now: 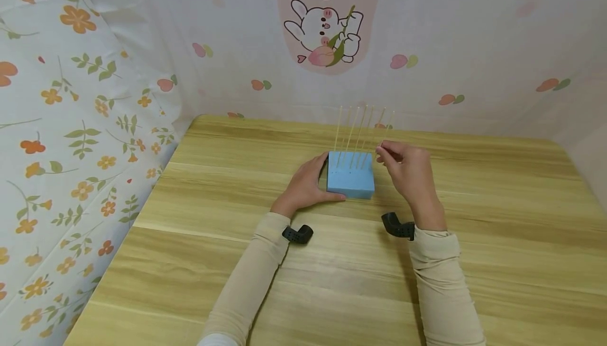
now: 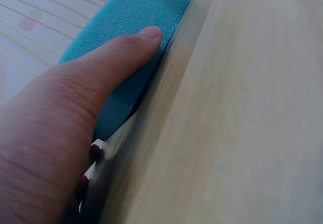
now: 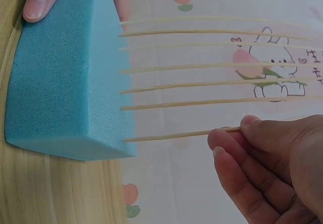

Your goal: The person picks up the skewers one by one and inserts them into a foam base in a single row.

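A light blue foam block (image 1: 351, 180) lies on the table, with several thin wooden skewers (image 3: 171, 104) standing upright in its top. My left hand (image 1: 305, 185) grips the block from the left; its thumb presses along the near side, as the left wrist view shows, and the other fingers pass behind the far side. At the block's right side, my right hand (image 1: 410, 169) pinches one skewer (image 3: 171, 136) between thumb and forefinger, partway up its length. That skewer's lower end meets the block's top near the right edge. How deep it sits cannot be told.
The wood-grain table (image 1: 332, 283) extends on every side of the block. Behind it hangs a white printed cloth (image 1: 227, 25), with a floral cloth (image 1: 80, 125) at the left. Black wrist mounts (image 1: 297, 234) sit on both sleeves.
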### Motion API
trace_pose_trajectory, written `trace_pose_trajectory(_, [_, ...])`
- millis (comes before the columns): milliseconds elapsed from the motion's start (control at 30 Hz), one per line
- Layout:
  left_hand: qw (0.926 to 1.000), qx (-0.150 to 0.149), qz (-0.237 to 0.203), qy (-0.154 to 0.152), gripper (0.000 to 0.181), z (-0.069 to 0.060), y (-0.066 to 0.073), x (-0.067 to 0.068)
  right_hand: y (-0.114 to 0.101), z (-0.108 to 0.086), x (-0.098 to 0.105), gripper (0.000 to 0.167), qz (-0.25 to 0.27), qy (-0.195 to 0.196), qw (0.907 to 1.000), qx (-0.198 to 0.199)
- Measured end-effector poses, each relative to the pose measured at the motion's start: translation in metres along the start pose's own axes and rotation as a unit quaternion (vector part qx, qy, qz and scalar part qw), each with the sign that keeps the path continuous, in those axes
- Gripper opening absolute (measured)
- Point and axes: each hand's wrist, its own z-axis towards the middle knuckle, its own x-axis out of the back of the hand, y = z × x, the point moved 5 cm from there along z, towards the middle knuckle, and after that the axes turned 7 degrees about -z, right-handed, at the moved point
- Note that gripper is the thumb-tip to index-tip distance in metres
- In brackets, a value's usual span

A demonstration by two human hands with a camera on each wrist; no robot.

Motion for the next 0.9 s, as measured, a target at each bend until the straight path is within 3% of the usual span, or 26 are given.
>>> trace_pose_trajectory(533, [1.0,-0.005,-0.001,-0.001,0.124,-0.001,0.0,-0.001,0.0,-0.002,0.001,0.023,-0.006,0.012,0.9999,-0.003])
trace_pose_trajectory(900, [0.9998,-0.006,0.009,-0.016,0.123,-0.004,-0.002,-0.005,0.016,-0.011,0.016,0.037,-0.003,0.021,0.999,-0.04])
